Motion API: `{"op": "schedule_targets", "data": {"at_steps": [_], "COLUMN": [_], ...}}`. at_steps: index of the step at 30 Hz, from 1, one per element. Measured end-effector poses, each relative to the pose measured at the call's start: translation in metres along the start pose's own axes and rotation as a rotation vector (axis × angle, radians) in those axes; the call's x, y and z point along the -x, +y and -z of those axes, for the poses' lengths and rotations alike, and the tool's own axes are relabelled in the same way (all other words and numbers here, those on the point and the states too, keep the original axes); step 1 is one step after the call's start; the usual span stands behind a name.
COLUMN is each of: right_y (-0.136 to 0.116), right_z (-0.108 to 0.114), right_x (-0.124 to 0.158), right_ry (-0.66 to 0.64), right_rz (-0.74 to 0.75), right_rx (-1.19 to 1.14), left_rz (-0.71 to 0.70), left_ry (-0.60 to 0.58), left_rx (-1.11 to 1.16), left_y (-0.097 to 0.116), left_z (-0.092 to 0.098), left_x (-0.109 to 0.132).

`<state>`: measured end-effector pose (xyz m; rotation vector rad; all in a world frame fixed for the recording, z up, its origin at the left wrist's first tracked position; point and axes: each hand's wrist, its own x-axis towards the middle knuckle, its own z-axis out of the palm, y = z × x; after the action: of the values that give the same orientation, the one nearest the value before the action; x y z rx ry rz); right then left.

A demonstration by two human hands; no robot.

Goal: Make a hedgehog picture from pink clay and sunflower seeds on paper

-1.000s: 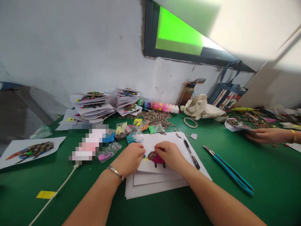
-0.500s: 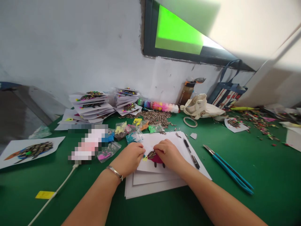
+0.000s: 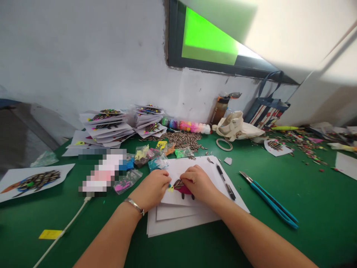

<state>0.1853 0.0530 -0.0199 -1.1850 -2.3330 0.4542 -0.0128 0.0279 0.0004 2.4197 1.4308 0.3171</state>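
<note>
My left hand and my right hand meet over a white sheet on top of a small stack of paper. Between them lies a magenta clay shape with sunflower seeds stuck on its left side. Both hands have their fingers curled, the fingertips pinched at the seeds. What each fingertip holds is too small to make out. A silver bangle circles my left wrist.
A heap of sunflower seeds, small bags of coloured bits and stacks of finished pictures lie behind the sheet. A black pen and a blue cutter lie to the right. A white cable runs at front left.
A co-worker's hand that rested at the far right one second ago has left the view. My own hands have stayed pinched at the clay shape, shifting only slightly.
</note>
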Motion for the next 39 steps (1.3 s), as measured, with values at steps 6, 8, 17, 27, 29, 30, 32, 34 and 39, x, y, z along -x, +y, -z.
{"op": "schedule_targets", "data": {"at_steps": [6,8,17,27,29,30,32,34,39], "right_y": [0.011,0.010,-0.004,0.017,0.033,0.040,0.053,0.060,0.065], "right_z": [0.014,0.016,0.010,0.020,0.028,0.030,0.031,0.026,0.011], "right_x": [0.001,0.003,0.005,-0.005,-0.013,-0.017,-0.027,-0.035,-0.046], "right_ry": [0.058,0.009,-0.073,0.038,0.092,0.102,0.105,0.101,0.086], "right_rz": [-0.139,-0.132,-0.056,-0.148,-0.237,-0.258,-0.288,-0.302,-0.288], "right_rx": [-0.006,0.000,0.068,0.119,0.212,0.235,0.270,0.292,0.314], "left_rz": [-0.001,-0.001,-0.001,-0.001,-0.001,-0.001,0.000,-0.002,-0.012], "left_ry": [0.013,0.011,0.011,0.002,-0.005,-0.008,-0.006,0.005,0.005], "left_rx": [0.002,0.001,0.002,-0.004,-0.001,0.001,0.004,0.006,0.010], "left_y": [-0.001,-0.001,0.001,0.002,0.002,0.001,0.001,0.001,0.001], "left_z": [0.000,0.000,0.001,0.002,0.002,0.002,0.002,0.002,0.001], "left_x": [0.001,0.001,0.001,0.001,0.001,0.000,0.001,0.001,0.001]}}
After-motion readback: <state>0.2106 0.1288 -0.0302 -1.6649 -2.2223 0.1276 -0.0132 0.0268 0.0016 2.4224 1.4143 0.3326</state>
